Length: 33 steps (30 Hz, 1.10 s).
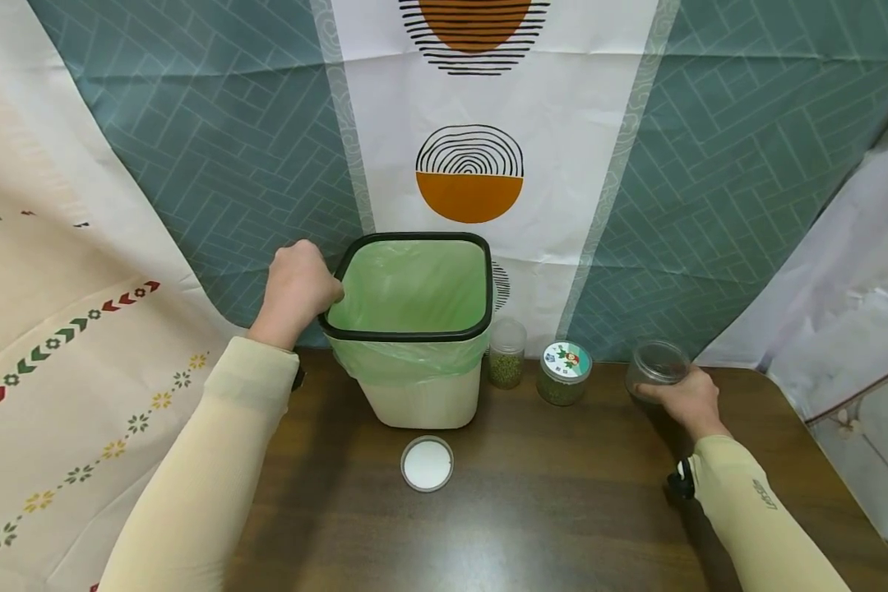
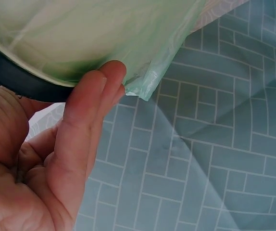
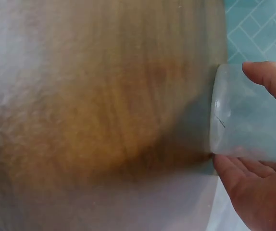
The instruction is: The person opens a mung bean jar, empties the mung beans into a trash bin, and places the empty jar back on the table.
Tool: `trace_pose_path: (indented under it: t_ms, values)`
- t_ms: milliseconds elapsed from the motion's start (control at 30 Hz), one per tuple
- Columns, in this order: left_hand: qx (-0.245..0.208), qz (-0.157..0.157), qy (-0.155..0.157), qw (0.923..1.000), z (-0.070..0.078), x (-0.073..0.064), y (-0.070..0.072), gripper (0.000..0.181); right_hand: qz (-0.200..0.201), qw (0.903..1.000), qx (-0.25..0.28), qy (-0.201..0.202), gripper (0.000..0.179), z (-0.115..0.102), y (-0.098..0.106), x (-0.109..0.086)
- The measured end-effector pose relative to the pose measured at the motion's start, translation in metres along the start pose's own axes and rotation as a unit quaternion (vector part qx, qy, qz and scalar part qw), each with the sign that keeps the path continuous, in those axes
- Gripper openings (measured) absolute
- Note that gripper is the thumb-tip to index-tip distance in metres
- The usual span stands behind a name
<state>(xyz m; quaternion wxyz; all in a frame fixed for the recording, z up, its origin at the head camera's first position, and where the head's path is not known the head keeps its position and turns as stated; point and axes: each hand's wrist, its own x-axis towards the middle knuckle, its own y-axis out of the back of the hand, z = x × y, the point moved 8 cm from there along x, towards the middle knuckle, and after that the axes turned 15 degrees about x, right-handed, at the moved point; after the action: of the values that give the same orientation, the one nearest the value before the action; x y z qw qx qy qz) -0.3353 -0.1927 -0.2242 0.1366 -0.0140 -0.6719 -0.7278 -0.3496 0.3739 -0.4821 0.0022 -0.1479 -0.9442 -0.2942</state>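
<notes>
My left hand [image 1: 298,288] is at the left side of a pale trash bin [image 1: 422,404] with a black rim and a green liner bag [image 1: 414,284]. In the left wrist view, the fingers [image 2: 82,110] and thumb pinch the bin's rim [image 2: 27,84], and the bag's loose edge hangs beside them. On the far right of the table, my right hand [image 1: 691,400] holds a clear jar [image 1: 659,362] between thumb and fingers. The right wrist view shows this jar see-through, its base at the table surface.
Between the bin and the right hand stand a tall clear jar [image 1: 506,362] partly filled with green beans and a squat jar [image 1: 563,374] with a printed lid. A white round lid [image 1: 427,464] lies before the bin on the brown wooden table [image 1: 562,510]. A patterned cloth [image 1: 266,140] hangs behind.
</notes>
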Motion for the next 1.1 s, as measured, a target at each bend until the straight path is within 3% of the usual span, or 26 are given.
trace_pose_path:
  t_ms: [400, 800, 933, 1100]
  values:
    - [-0.01, 0.001, 0.005, 0.9999, -0.005, -0.001, 0.003, 0.036, -0.019, 0.9988, 0.038, 0.025, 0.085, -0.006, -0.006, 0.004]
    - [-0.023, -0.008, -0.008, 0.9997, -0.003, -0.003, -0.005, 0.036, -0.058, 0.9959, 0.064, -0.028, 0.113, 0.005, -0.002, -0.008]
    - [-0.043, -0.001, -0.011, 0.999, -0.005, -0.005, -0.003, 0.035, -0.052, 0.9959, 0.068, -0.03, 0.117, -0.009, 0.008, -0.014]
    - [-0.07, 0.012, -0.01, 0.9974, -0.006, -0.006, 0.0, 0.035, -0.011, 0.9952, 0.096, -0.014, 0.108, -0.044, 0.029, -0.024]
